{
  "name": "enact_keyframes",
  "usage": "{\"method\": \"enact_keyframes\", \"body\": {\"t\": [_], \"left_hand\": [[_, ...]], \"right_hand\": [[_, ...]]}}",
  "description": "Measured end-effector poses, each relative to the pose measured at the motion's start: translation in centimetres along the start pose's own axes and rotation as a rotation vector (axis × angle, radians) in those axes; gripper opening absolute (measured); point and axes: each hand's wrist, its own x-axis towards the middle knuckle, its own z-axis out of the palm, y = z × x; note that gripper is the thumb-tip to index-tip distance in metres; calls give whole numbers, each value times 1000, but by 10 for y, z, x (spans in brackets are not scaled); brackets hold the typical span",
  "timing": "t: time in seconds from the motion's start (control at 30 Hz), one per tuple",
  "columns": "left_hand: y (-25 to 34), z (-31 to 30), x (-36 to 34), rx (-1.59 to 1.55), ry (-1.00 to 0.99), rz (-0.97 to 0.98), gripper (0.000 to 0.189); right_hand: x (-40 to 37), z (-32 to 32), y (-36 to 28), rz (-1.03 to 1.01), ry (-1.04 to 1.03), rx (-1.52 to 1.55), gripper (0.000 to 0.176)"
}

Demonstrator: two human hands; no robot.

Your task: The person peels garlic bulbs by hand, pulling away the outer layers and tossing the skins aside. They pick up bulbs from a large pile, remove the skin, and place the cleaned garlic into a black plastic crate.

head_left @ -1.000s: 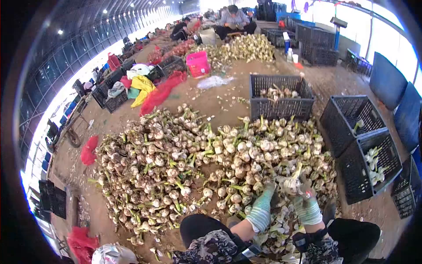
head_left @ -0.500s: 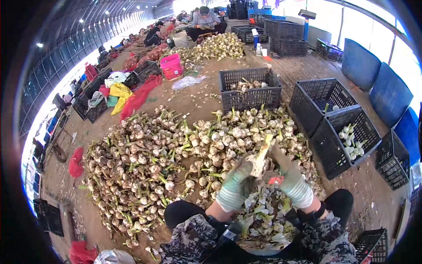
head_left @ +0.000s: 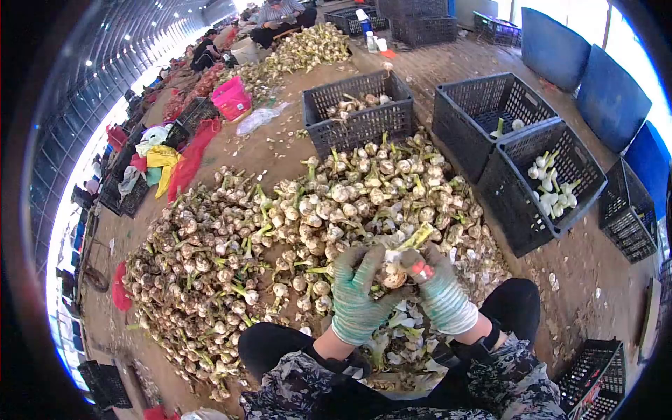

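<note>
Over by the pink plastic bucket (head_left: 231,98), red mesh netting (head_left: 192,157) sprawls down its near left side with a yellow cloth (head_left: 164,162) bunched further left, and crumpled whitish plastic film (head_left: 261,120) lies just to its right! Beyond the bucket sits a person in a striped top (head_left: 278,12), while well to its right stand a blue flask (head_left: 365,26), a white cup (head_left: 382,45) and, further right again, curved blue panels (head_left: 555,45).

One view only: head-worn fisheye, facing forward and down. Left hand (head_left: 358,294) and right hand (head_left: 442,290) close, lower centre; far garlic pile (head_left: 308,50) small, upper centre.
</note>
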Motion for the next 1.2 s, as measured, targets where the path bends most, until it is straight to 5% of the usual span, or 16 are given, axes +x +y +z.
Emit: {"method": "enact_keyframes", "body": {"t": [0.23,0.3,0.37,0.43,0.47,0.5,0.57,0.6,0.7,0.73,0.83,0.9,0.97,1.0,1.17,1.2], "left_hand": [[-3,19,8,-111,-65,-82,72],[-3,21,8,-94,-59,-63,71],[-5,21,8,-80,-47,-78,71],[-5,16,10,-106,-92,-125,70],[-5,14,11,-135,-134,-172,69],[-7,13,10,-131,-135,-173,69],[-15,12,8,-1260,-250,-903,70],[-16,15,7,-1371,-205,-902,70],[-12,19,8,-1225,-88,-991,66],[-22,29,-2,-1121,-34,-890,64],[-17,37,-12,-925,-123,-608,64],[-16,23,-4,-1017,-225,-761,70],[-20,8,4,-1532,-388,-904,66],[-12,4,5,-1407,-399,-899,64],[-7,21,3,-1053,-147,-907,73],[-6,25,-2,-864,-185,-707,72]], "right_hand": [[13,-24,-1,-37,-88,160,49],[13,-36,9,169,-37,24,46],[17,-30,18,99,-58,178,42],[15,-25,-4,364,90,859,45],[16,-29,11,89,-36,360,46],[14,-28,6,90,-39,364,46],[13,-23,-12,-292,-120,-386,41],[14,-21,-1,-274,-53,-297,32],[14,-23,9,-27,14,100,24],[16,-25,7,-62,-15,-178,26],[10,-16,-6,-72,-31,-174,27],[5,-21,-4,-619,34,-742,21],[10,-32,-3,-86,-182,129,25],[14,-28,4,56,-31,455,27],[0,-31,5,-10,37,240,29],[-3,-31,-1,-70,-14,68,30]]}}
